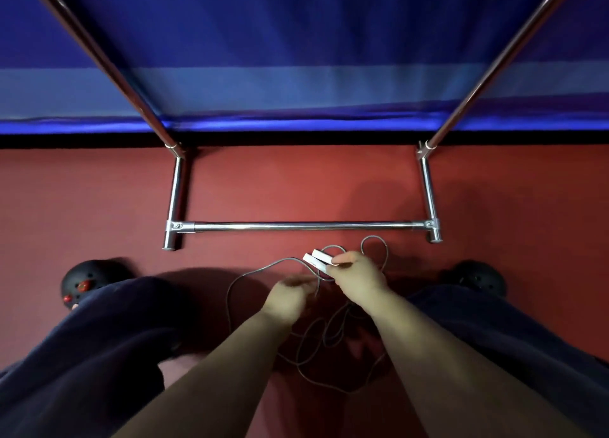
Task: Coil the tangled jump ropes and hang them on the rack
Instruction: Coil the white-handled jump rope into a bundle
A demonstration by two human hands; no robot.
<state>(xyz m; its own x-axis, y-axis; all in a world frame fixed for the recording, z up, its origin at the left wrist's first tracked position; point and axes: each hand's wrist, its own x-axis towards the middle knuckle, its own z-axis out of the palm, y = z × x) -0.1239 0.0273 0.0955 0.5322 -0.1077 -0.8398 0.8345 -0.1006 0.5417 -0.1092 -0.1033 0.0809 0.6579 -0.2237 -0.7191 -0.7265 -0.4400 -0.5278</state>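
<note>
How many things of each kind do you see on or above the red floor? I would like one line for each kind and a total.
White rope handles, held together in the right hand: 2
Grey rope cord, tangled, near the left hand: 1
Metal rack: 1
Black shoes: 2
Total: 6

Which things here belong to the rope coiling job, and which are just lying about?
Part of the job:
- jump rope cord, looped on the floor
- two white rope handles, held together by the right hand
- left hand, at the cord; grip blurred
- chrome rack

Just lying about:
- blue curtain
- red floor
- black shoes
</note>
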